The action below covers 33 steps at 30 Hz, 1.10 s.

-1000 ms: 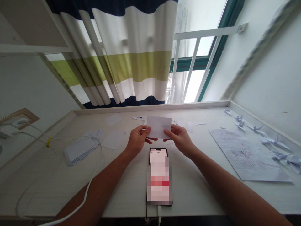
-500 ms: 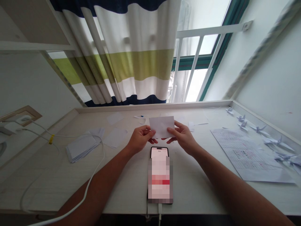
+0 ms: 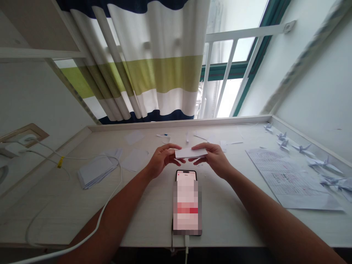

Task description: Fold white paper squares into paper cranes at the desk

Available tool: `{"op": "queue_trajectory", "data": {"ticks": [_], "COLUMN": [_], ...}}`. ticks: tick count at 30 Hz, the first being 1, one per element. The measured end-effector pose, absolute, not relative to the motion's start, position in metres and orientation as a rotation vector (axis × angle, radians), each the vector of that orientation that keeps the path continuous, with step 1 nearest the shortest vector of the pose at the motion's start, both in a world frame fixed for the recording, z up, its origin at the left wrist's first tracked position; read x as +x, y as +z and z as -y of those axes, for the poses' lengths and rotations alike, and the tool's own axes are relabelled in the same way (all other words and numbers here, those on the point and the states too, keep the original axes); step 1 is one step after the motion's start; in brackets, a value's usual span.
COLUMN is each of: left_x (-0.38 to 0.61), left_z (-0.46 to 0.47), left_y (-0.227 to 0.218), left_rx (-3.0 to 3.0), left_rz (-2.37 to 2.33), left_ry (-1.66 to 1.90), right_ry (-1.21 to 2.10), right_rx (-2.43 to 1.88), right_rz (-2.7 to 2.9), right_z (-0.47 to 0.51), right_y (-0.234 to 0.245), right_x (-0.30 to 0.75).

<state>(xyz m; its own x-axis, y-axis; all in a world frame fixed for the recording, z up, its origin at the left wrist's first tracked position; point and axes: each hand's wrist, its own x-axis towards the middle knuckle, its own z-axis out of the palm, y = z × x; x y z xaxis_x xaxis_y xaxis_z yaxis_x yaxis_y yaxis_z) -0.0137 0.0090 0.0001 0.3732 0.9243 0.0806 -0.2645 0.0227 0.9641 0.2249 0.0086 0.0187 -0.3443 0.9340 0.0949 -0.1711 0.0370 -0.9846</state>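
Note:
A small white sheet of paper is held between my two hands above the table, its near face now a narrow strip. My left hand pinches its left end, fingers curled at the edge. At the other end my right hand grips it, with the forefinger along the top and the other fingers beneath. Just below the hands lies a phone with a lit screen, a white cable plugged into its lower end.
Stacked white paper lies on the left, near a white charging cable. To the right are a printed sheet and several folded paper cranes. Paper scraps are strewn toward the back ledge.
The paper, a broad upright rectangle before, is now seen as a thin strip, tilted or folded over. Both hands have turned with it, and my right fingers have moved onto its top edge.

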Motion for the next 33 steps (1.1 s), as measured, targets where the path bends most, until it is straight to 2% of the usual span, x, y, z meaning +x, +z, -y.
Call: {"op": "queue_trajectory", "data": {"ticks": [7,13,27,33], "left_x": [-0.010,-0.008,-0.005,-0.004], "left_z": [-0.010,-0.011,-0.006,-0.001], "left_y": [0.000,0.000,0.001,0.000], "left_rx": [1.236,1.288,1.161,1.363], "left_rz": [-0.907,-0.968,-0.868,-0.779], "left_ry": [1.034,1.073,1.054,1.021], "right_ry": [1.393,1.395,1.334,1.286], "right_rx": [-0.883,-0.904,-0.828,-0.932], "right_rz": [1.478,1.323,1.401,1.251], "right_z": [-0.009,-0.013,-0.013,-0.011], "right_y": [0.015,0.021,0.018,0.016], "right_x": [0.223,0.231,0.228,0.221]}}
